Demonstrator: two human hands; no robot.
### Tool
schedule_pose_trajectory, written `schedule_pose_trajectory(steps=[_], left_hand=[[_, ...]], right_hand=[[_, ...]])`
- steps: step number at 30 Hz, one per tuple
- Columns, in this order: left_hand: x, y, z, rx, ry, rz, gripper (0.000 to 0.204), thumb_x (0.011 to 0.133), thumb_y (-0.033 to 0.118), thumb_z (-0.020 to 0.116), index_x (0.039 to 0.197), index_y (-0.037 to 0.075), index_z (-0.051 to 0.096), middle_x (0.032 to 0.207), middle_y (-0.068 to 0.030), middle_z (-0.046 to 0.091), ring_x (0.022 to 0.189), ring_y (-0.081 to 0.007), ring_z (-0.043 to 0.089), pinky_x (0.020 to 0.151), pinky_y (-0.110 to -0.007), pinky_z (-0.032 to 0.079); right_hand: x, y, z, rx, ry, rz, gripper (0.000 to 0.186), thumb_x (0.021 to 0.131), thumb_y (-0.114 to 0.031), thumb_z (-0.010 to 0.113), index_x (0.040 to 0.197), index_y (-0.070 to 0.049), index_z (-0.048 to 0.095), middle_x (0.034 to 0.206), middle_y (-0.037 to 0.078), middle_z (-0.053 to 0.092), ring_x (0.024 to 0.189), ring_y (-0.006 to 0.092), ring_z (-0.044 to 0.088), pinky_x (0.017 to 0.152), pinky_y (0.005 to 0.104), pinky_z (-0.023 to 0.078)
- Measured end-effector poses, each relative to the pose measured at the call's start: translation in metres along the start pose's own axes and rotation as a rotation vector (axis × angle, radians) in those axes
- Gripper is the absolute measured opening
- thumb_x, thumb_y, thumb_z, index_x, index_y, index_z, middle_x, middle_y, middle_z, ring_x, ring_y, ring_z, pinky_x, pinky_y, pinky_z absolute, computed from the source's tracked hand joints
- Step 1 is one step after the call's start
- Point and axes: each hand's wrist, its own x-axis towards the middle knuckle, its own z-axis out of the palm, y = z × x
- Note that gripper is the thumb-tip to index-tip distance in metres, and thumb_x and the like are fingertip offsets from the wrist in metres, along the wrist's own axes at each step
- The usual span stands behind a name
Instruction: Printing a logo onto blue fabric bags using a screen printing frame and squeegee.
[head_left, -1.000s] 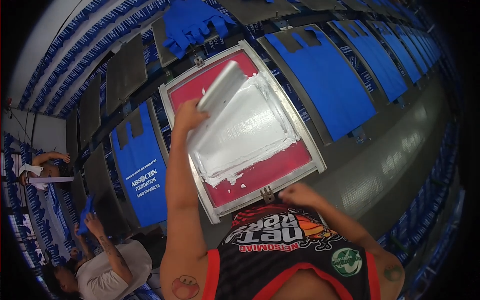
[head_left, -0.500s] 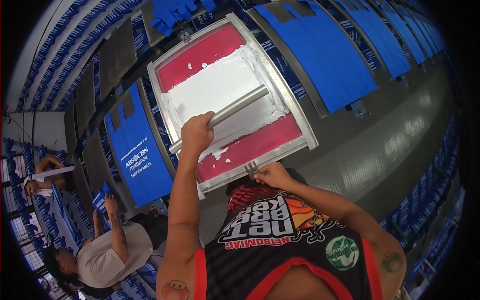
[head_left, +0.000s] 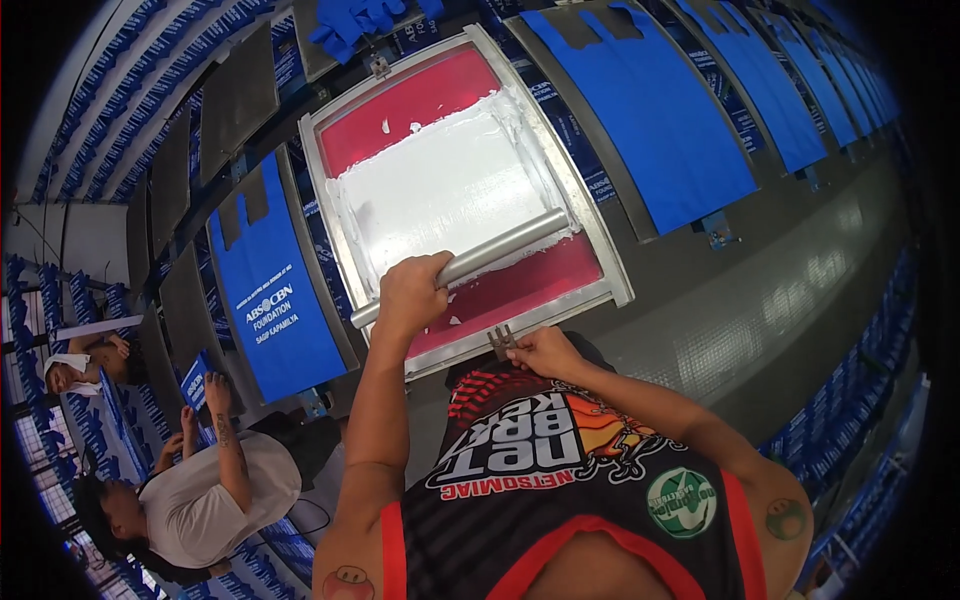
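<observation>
Wall (head_left: 95,240), far left: pale, plain, partly hidden behind banked rows of blue pieces (head_left: 110,122). Gridded window (head_left: 42,435), lower left: bright. Grey surface (head_left: 760,285), right: smooth, glossy; floor or bench top, cannot tell. Pale reflections (head_left: 715,342) with fine mesh pattern lie along it. More blue rows (head_left: 840,385) beyond.

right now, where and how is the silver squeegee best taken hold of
Probably around the silver squeegee's upper edge, near mid-length, from above on the wearer's side. That edge is long, straight and looks rounded; it slants across the screen. The left hand wraps it left of middle.
</observation>
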Motion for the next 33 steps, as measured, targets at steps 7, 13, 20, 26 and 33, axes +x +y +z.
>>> schedule_pose_trajectory(steps=[7,13,20,26,33], left_hand=[[0.017,0.014,0.001,-0.022,-0.056,-0.011,0.033,0.067,0.006,0.062,0.1,0.012,0.066,0.083,-0.0136,0.066,0.081,-0.0356,0.062,0.072,-0.047,0.049],[0.027,-0.003,0.019,0.025,-0.166,-0.025,0.037,0.065,0.01,0.068,0.102,0.013,0.067,0.084,-0.0133,0.067,0.08,-0.0346,0.063,0.073,-0.044,0.05],[-0.05,-0.064,0.037,0.287,0.034,-0.196,0.018,0.065,0.013,0.069,0.082,0.01,0.067,0.071,-0.0135,0.065,0.073,-0.0301,0.064,0.097,-0.054,0.038],[0.09,-0.151,0.005,0.36,0.282,-0.18,0.015,0.069,0.013,0.066,0.083,0.007,0.068,0.077,-0.0151,0.067,0.076,-0.0323,0.065,0.094,-0.046,0.041],[0.017,-0.117,0.024,0.384,0.023,-0.12,0.015,0.07,0.016,0.066,0.084,0.012,0.069,0.075,-0.0131,0.068,0.078,-0.0253,0.068,0.098,-0.054,0.034]], right_hand=[[0.008,-0.008,-0.05,-0.412,-0.228,-0.021,0.03,0.077,-0.025,0.072,0.096,-0.001,0.069,0.088,0.016,0.069,0.08,0.0263,0.067,0.074,0.0359,0.051],[0.021,-0.139,-0.139,-0.906,0.538,-0.807,0.052,0.063,-0.028,0.083,0.107,-0.007,0.064,0.086,0.016,0.067,0.082,0.032,0.065,0.075,0.0438,0.05],[0.076,-0.049,-0.137,-1.138,0.343,-0.536,0.005,0.072,-0.011,0.062,0.07,-0.009,0.058,0.063,0.008,0.061,0.062,0.0281,0.065,0.054,0.0409,0.053],[0.219,-0.139,-0.185,-1.214,0.441,-0.48,0.012,0.079,-0.014,0.056,0.08,-0.01,0.067,0.076,0.013,0.068,0.072,0.031,0.068,0.06,0.0424,0.054],[0.135,-0.099,-0.17,-1.17,0.204,-0.258,0.017,0.071,-0.015,0.064,0.087,-0.014,0.068,0.083,0.012,0.069,0.078,0.0297,0.068,0.07,0.044,0.054]])
